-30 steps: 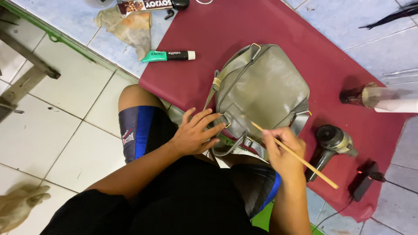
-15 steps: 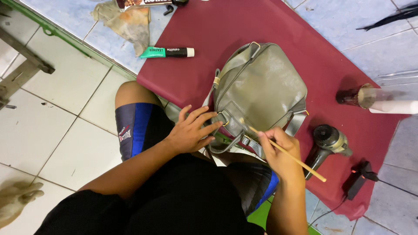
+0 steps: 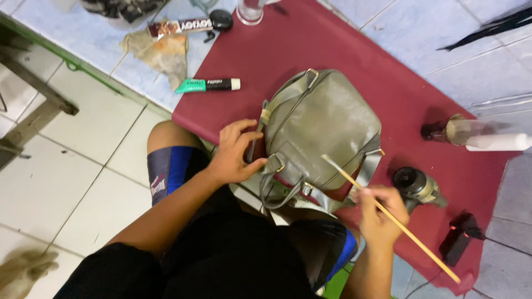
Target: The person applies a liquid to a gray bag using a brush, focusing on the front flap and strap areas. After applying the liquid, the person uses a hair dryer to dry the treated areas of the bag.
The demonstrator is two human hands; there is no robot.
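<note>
- White and pale blue tiles (image 3: 72, 160) cover the floor, and a dark red mat (image 3: 310, 50) lies across the blue ones.
- A grey bag (image 3: 327, 127) sits on the near part of the mat, close to the person's knees, with its straps and metal rings hanging toward the person.
- The left hand (image 3: 235, 155) is at the left side of the bag. Its fingers are half curled, with the thumb and fingers touching the bag's edge by a ring. It is a loose hold, not a tight fist.
- The right hand (image 3: 379, 216) is just near of the bag on the right. It is closed around a thin stick (image 3: 388, 213), pinched like a pencil.
- The far tip of the stick rests on the bag's near right part. The other end points out to the near right, over the mat.
- A round black tool (image 3: 415, 185) lies on the mat just right of the bag.
- A small black box (image 3: 460, 238) sits near the mat's near right edge.
- A brown bottle (image 3: 449, 132) lies on its side at the right.
- A green and black tube (image 3: 208, 84) lies at the mat's left edge.
- A crumpled rag (image 3: 163, 55) lies on the blue tiles, far left.
- A clear glass (image 3: 250, 11) stands at the far end of the mat.
</note>
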